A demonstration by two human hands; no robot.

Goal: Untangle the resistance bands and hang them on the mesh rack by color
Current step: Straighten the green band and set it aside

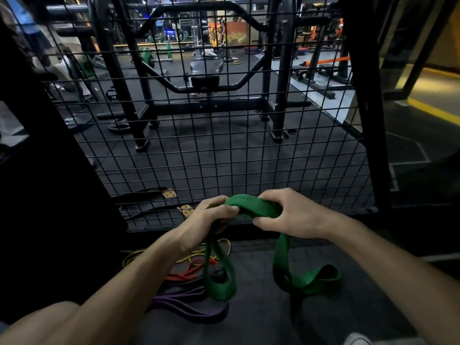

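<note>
**Green band up, its tails trailing into the pile**

Both grips are clamped on the wide flat green rubber resistance band (pixel 254 206): the left hand (pixel 211 215) and right hand (pixel 286 215) pinch its raised top in front of the black wire mesh rack (pixel 224 145). Its loops hang to the floor, the left one beside the thin yellow tube band (pixel 189 257), the thin red tube band (pixel 186 273) and the flat purple band (pixel 189 305). Lifting now could drag those along or tighten a twist.
</note>
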